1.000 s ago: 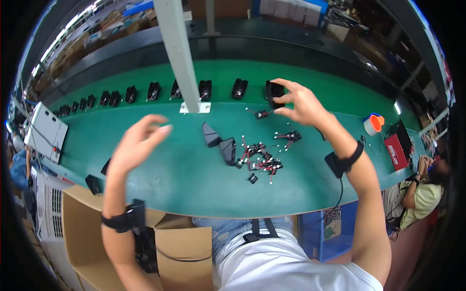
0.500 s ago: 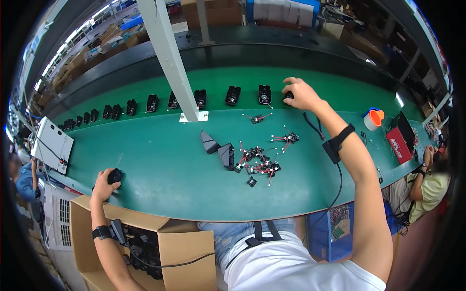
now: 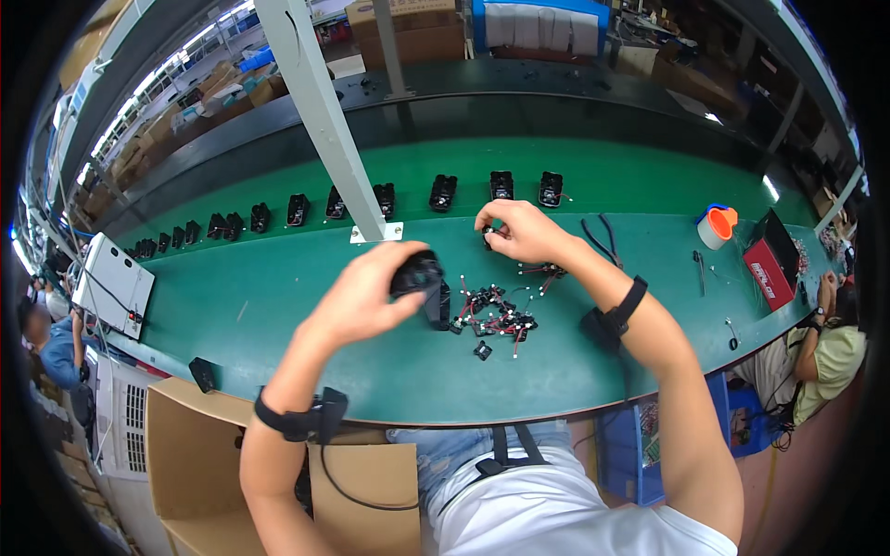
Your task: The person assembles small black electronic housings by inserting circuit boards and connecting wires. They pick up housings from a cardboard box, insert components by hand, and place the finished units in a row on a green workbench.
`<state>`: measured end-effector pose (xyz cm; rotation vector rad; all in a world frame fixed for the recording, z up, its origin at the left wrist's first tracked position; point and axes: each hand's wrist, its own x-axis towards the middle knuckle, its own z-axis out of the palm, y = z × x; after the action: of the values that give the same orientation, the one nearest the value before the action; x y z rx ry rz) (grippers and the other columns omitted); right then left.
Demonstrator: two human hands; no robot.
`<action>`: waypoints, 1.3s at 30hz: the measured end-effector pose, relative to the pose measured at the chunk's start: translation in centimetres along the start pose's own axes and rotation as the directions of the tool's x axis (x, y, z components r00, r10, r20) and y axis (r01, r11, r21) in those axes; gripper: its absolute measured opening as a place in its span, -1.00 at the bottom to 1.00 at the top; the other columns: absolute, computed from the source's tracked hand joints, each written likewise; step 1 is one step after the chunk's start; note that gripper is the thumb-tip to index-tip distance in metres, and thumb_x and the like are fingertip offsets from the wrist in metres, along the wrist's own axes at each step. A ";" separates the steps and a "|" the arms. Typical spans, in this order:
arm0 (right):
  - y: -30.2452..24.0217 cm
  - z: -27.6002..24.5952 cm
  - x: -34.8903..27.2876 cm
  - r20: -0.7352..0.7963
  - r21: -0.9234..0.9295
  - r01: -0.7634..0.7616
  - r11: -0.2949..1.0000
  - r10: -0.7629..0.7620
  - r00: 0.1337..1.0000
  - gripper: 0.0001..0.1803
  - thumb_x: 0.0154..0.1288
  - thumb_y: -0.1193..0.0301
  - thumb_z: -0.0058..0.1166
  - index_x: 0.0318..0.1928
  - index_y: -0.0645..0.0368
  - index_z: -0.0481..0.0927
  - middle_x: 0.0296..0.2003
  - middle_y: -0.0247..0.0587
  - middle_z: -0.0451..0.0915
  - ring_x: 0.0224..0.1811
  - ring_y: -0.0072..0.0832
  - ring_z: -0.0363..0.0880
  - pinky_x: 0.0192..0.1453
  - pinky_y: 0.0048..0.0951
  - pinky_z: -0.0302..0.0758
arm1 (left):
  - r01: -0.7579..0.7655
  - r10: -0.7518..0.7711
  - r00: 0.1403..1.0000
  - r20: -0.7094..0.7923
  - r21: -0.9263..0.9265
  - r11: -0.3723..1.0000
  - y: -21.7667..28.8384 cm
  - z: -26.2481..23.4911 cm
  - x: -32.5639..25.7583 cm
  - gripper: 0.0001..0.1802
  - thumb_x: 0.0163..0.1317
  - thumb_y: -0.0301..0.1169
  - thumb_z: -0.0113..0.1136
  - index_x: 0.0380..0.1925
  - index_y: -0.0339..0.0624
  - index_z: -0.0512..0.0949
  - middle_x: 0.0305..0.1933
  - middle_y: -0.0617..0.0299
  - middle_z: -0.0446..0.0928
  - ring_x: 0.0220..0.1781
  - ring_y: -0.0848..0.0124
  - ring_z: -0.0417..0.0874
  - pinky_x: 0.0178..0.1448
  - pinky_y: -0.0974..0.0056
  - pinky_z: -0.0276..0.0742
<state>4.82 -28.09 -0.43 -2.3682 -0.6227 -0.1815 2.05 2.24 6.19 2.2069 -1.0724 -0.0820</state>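
Note:
Above the middle of the green bench, my left hand [image 3: 357, 295] grips a black plastic housing [image 3: 419, 272], its hollow side partly in view. My right hand [image 3: 527, 232] is closed in a pinch on a small black wired part [image 3: 489, 239], mostly hidden by the fingers. Just below the held housing stands another dark housing [image 3: 439, 304], partly covered. Beside it lies a tangle of small black parts with red wires and white connectors [image 3: 491, 313]. One small black piece [image 3: 482, 350] rests apart in front of the tangle.
Black housings [image 3: 443, 192] form a row along the far green strip, behind a pale metal post [image 3: 324, 130]. Pliers [image 3: 607, 239], an orange-and-white tape roll [image 3: 714, 227] and a red box [image 3: 769, 261] are rightward. One housing [image 3: 202, 373] sits by the front-left edge, above a cardboard box [image 3: 199, 454].
My left hand has come from the front-left edge to the middle with a housing. My right hand has left a housing on the far strip and moved nearer, onto the small wired part.

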 end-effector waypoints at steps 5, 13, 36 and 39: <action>-2.3 -0.5 -1.9 -0.050 0.315 -0.125 0.941 0.148 0.988 -0.73 0.36 0.31 0.26 -0.12 0.26 0.59 -0.38 -0.35 0.57 -0.41 -0.66 0.54 -0.33 -0.55 0.53 | 0.092 -0.092 0.996 0.004 -0.161 0.983 0.8 4.8 1.5 -0.37 0.05 -0.44 0.39 0.18 -0.27 0.47 0.03 -0.05 0.62 0.07 0.04 0.69 0.18 0.10 0.60; -4.2 1.0 -2.0 0.090 0.741 -0.287 0.607 0.334 0.938 -0.71 0.54 0.20 0.05 -0.03 0.16 0.65 -0.41 -0.48 0.54 -0.44 -0.74 0.48 -0.32 -0.60 0.50 | -0.091 0.082 0.994 -0.070 -0.142 0.986 -0.3 5.4 0.6 -0.27 0.07 -0.48 0.39 0.31 -0.18 0.40 0.13 0.03 0.60 0.07 0.05 0.68 0.18 0.11 0.61; -8.2 0.9 -2.1 -0.061 0.522 -0.046 0.852 0.092 0.994 -0.77 0.32 0.47 0.25 -0.03 0.23 0.74 -0.31 -0.27 0.74 -0.35 -0.64 0.64 -0.24 -0.57 0.56 | 0.181 -0.266 0.964 -0.020 -0.682 0.709 -0.9 4.8 0.3 -0.37 0.04 -0.56 0.48 0.11 -0.19 0.39 0.01 0.23 0.56 0.02 0.48 0.61 0.12 0.34 0.53; -9.9 -0.1 -2.2 -0.211 0.334 0.090 0.938 -0.019 0.977 -0.80 0.26 0.52 0.29 -0.10 0.22 0.76 -0.29 -0.21 0.76 -0.35 -0.55 0.71 -0.28 -0.53 0.61 | 0.106 -0.213 0.976 -0.041 -0.768 0.632 -1.5 5.0 0.0 -0.36 0.05 -0.57 0.48 0.14 -0.22 0.39 0.04 0.24 0.54 0.11 0.46 0.59 0.23 0.30 0.51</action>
<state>-1.86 -22.48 4.67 -1.9680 -0.5696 -0.3112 1.39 0.12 1.44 1.4797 -0.5851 -0.3965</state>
